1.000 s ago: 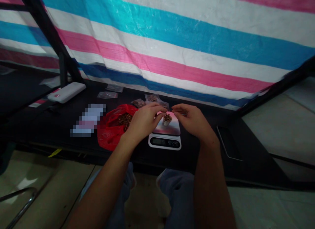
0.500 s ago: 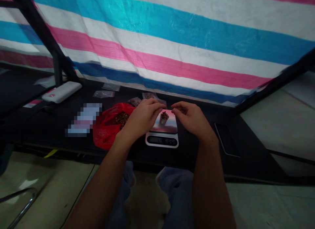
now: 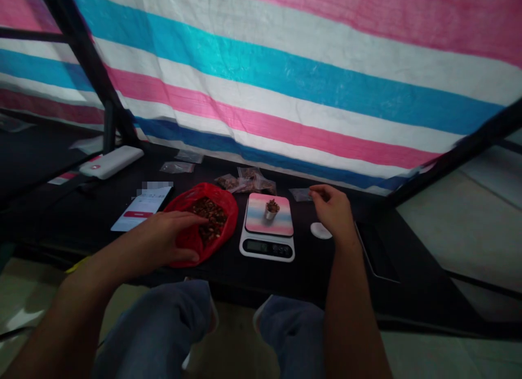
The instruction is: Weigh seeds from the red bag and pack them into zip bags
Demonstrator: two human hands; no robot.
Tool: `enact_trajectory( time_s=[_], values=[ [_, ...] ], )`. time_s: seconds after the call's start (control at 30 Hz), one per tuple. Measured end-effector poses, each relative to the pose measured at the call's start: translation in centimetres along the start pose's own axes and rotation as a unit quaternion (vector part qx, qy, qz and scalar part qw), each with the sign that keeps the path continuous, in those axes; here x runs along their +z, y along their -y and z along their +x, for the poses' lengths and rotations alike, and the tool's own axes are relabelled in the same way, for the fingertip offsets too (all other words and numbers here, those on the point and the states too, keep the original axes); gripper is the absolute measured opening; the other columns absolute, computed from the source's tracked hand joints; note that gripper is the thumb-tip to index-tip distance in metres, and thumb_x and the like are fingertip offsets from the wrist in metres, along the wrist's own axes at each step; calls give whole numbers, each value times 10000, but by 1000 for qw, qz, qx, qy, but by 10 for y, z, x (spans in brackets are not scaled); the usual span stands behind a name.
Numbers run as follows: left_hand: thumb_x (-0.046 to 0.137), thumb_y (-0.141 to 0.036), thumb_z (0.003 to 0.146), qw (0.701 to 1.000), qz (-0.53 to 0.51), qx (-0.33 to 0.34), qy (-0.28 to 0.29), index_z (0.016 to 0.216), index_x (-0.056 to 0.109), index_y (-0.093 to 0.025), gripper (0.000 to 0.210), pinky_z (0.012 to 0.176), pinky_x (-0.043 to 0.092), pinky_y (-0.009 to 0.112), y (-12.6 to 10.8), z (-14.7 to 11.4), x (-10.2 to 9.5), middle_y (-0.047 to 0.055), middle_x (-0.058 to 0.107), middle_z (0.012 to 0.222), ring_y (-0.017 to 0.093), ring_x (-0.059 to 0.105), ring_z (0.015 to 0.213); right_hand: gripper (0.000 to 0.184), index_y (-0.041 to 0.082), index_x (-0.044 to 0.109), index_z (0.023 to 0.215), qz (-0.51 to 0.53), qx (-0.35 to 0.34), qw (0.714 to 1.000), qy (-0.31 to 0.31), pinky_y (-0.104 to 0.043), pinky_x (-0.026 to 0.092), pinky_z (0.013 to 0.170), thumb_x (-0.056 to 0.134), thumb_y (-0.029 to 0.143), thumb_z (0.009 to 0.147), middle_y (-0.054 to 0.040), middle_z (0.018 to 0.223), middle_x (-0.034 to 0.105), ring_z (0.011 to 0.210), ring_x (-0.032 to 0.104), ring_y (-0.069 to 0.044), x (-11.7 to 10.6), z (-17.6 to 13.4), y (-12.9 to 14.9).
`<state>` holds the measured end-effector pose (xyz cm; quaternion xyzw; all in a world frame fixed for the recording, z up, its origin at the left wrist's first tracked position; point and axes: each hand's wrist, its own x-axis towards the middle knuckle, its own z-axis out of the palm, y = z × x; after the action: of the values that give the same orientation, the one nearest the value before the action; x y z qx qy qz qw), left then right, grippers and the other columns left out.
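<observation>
A: Now that the hands have parted, where is the small metal cup [image 3: 269, 213]?

B: It stands on the striped plate of the digital scale [image 3: 267, 249], heaped with brown pieces. Half a second ago, fingers hovered on either side of it; now none is over the plate, so the cup sits there untouched. The readout is too small to tell.

A: And the left hand [image 3: 167, 237]?

B: It has gone over to the red plastic bag [image 3: 231, 210], fingers above the loose pieces inside, thumb by the near edge. Its grip is released, with nothing visibly caught. I judge that attention has shifted from cup to bag.

A: The right hand [image 3: 332, 210]?

B: Drawn farther right, fingertips bunched at the edge of a small clear bag [image 3: 300, 194]; I cannot tell whether its grip grasps that. The move brings a white disc [image 3: 321, 230] into view on the table [image 3: 314, 262].

A: Farther out?

B: Filled clear bags [image 3: 249, 175] lie behind the scale, and a phone [image 3: 138, 216] lies left of the red bag.
</observation>
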<state>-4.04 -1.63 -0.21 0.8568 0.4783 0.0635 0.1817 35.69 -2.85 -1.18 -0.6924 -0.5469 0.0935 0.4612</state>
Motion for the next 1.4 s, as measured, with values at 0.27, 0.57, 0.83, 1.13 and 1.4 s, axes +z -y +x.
enact_trajectory(
  time_s=[0.27,0.57,0.83,1.13,1.4],
  values=[
    [458,-205,950,998,58,15,-15,1120,807,-284,395,960,566,464,-22,-24,24,89,801,1137,312,746,1090,280,137,780,1005,-5,-15,1000,16,-425,558,895,597,297,866,-142,1016,806,941,748,-284,12,5,6],
    [351,-388,1058,998,52,-13,-32,1386,691,-295,481,878,584,483,-45,-33,30,89,813,1023,311,761,945,329,178,782,879,-139,-30,977,158,-366,547,835,562,412,948,-114,888,795,900,748,-268,50,46,59],
    [563,-169,877,994,82,38,-56,1425,662,-223,560,1194,443,559,-58,4,41,128,527,1605,346,464,1488,517,123,786,1039,-304,-6,914,268,-446,566,883,706,582,815,-257,1113,774,1111,729,-400,105,71,83],
    [566,-311,881,997,62,24,-48,1473,606,-136,619,1224,390,590,-69,25,20,203,578,1541,408,507,1457,320,150,798,888,-258,-6,947,192,-384,543,800,614,411,882,-185,951,789,947,746,-321,57,71,89],
    [665,-529,920,962,-71,108,-240,1510,506,-213,688,1161,473,456,-93,48,-24,136,579,1529,318,573,1388,314,174,708,645,-88,-92,984,123,-333,432,645,623,372,873,-76,640,673,644,606,-190,12,37,132]
  ],
)
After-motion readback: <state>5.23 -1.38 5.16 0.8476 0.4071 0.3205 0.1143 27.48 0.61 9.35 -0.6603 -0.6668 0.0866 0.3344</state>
